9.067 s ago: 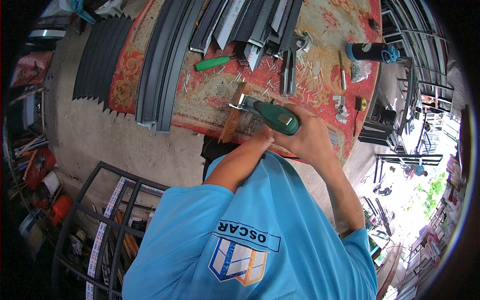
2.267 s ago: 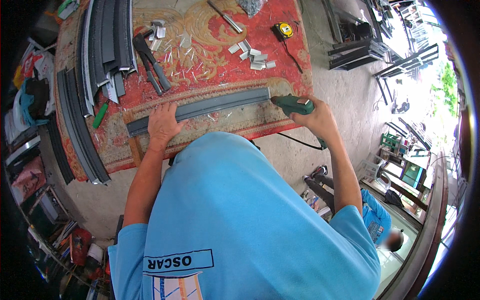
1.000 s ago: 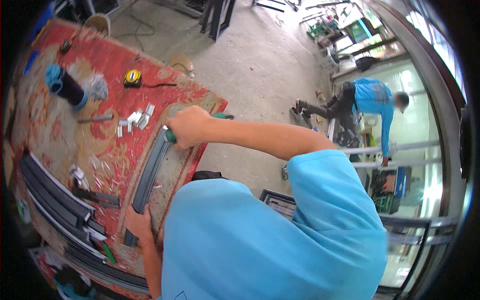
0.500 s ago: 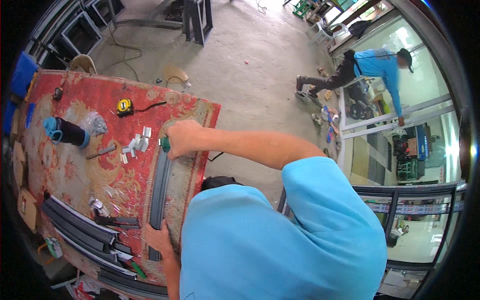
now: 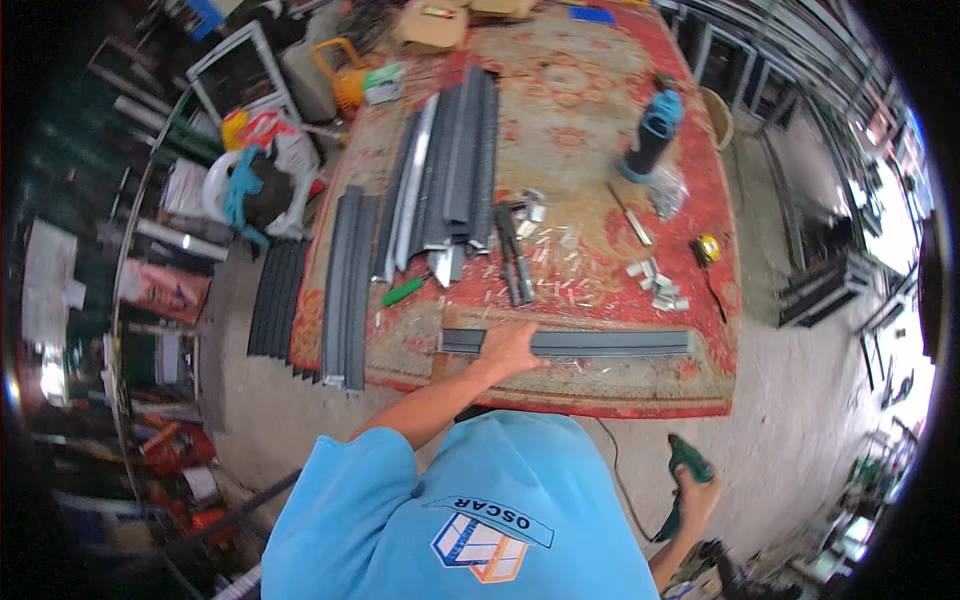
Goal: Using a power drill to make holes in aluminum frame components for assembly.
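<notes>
A dark grey grooved profile (image 5: 620, 344) lies crosswise near the table's front edge. My left hand (image 5: 508, 350) is closed over it, left of its middle, holding it down against the carpet. Off to the right, past the table's front edge, my right hand (image 5: 698, 490) grips a green corded power drill (image 5: 688, 455). Just beyond the profile are a pair of dark narrow bars (image 5: 514, 255), small silver brackets (image 5: 658, 284) and scattered shavings. A green-handled tool (image 5: 404, 291) rests farther left.
A red patterned carpet (image 5: 565, 85) covers the table. More grey profiles (image 5: 455, 160) are stacked at the left, with others (image 5: 347, 285) nearer the edge. A bottle (image 5: 652, 137), a tape measure (image 5: 706, 249) and a thin metal tool (image 5: 630, 215) stand or lie right. A cord (image 5: 622, 480) hangs below the drill.
My view has swung toward the table. My right hand, with the drill, has moved from the profile's end out past the table edge. My left hand stays on the profile.
</notes>
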Tool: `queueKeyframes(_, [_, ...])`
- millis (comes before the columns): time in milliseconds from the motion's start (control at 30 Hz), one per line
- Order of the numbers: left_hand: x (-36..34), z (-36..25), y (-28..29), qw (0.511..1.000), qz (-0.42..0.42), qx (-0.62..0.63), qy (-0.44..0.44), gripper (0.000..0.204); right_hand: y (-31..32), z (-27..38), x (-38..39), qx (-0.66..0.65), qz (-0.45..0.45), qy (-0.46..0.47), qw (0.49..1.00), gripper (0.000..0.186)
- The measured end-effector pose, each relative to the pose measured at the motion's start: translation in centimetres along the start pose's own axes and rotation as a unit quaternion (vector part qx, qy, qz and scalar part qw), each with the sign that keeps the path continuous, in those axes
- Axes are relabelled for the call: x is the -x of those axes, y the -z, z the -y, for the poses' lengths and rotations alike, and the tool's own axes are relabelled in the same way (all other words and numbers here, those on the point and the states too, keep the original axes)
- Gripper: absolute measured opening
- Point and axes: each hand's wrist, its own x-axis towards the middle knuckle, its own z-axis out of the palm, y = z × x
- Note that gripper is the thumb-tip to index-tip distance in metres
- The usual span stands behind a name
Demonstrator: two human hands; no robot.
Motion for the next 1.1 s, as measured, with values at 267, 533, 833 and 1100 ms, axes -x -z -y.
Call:
queueKeyframes(267, [5.0,4.1,9.4,0.940,-0.122,0.295,0.119,0.076,-4.9,2.3,3.5,0.053,0.048,-0.017,0.997,0.045])
queueKeyframes(533, [11.5,28.5,9.5,0.826,-0.427,0.091,0.358,0.070,-8.7,6.6,3.3,0.106,0.079,0.038,0.990,0.047])
queueKeyframes(833, [10.6,32.3,10.1,0.811,-0.308,0.086,0.489,0.078,-11.5,9.9,3.9,0.184,0.060,0.028,0.981,0.060])
queueKeyframes(1100, [7.4,30.0,10.2,0.790,-0.395,-0.219,0.414,0.072,-13.8,10.2,3.6,0.214,0.073,0.060,0.972,0.063])
